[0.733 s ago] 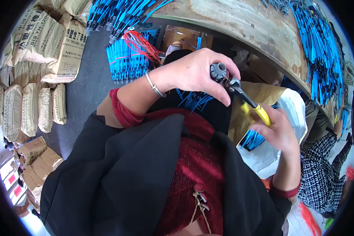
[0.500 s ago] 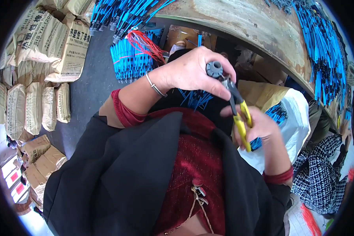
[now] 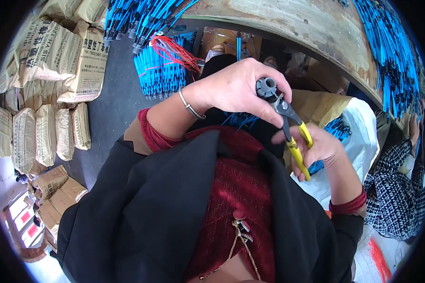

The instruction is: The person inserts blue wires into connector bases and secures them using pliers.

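My left hand (image 3: 248,89) is closed round a dark grey, round plastic fitting (image 3: 266,88) with a hole in its end and notches about its rim. In my right hand (image 3: 318,148) are yellow-handled pliers (image 3: 301,155), their handles spread apart. The dark pliers head lies against or just beside the lower side of the fitting, near my left thumb; I cannot tell whether the jaws grip it. Below my left wrist, thin blue pieces (image 3: 241,120) lie over the dark cloth at my lap, partly hidden by my arm.
A wooden table (image 3: 288,28) carries heaps of blue strips with black ends (image 3: 396,66). Beneath its left end stand a banded blue bundle (image 3: 160,70) and red strings (image 3: 179,52). A white sack (image 3: 359,127) holds more blue pieces. Paper sacks (image 3: 47,132) are stacked at left.
Both hands have shifted slightly right in the picture, with the fitting and pliers. My right hand has less blur, and the yellow handles look wider apart. The whole view has shifted a little.
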Demonstrator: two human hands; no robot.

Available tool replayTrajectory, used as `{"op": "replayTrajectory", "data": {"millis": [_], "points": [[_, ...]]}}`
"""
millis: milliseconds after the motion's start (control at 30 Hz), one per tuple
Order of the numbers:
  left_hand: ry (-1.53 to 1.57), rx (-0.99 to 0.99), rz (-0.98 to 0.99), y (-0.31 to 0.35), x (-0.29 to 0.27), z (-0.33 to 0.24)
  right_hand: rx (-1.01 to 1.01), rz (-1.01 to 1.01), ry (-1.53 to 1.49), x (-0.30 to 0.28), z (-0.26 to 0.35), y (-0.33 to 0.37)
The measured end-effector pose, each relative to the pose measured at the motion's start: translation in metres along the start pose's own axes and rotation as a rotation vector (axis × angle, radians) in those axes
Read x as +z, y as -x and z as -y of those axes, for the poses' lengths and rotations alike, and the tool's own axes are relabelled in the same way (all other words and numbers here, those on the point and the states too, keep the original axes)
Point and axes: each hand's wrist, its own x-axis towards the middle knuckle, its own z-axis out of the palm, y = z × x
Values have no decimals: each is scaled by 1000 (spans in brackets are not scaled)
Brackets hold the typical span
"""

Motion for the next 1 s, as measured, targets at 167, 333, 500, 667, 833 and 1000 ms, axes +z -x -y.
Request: {"op": "replayTrajectory", "data": {"millis": [167,333,500,667,833,1000], "points": [[-136,-54,-209,1,2,0,-247,-527,785,26,19,9],[-161,-59,-213,-6,7,-5,-250,-1003,1621,49,12,10],[-136,-71,-190,-5,5,-5,-240,-1005,1569,56,16,9],[-92,-68,-172,-1,5,-3,-297,-1049,1583,45,6,-2],[-139,-78,-190,0,3,-2,-338,-1173,1527,39,0,-9],[-175,-44,-217,0,2,-2,-115,-1047,1013,47,16,3]]}}
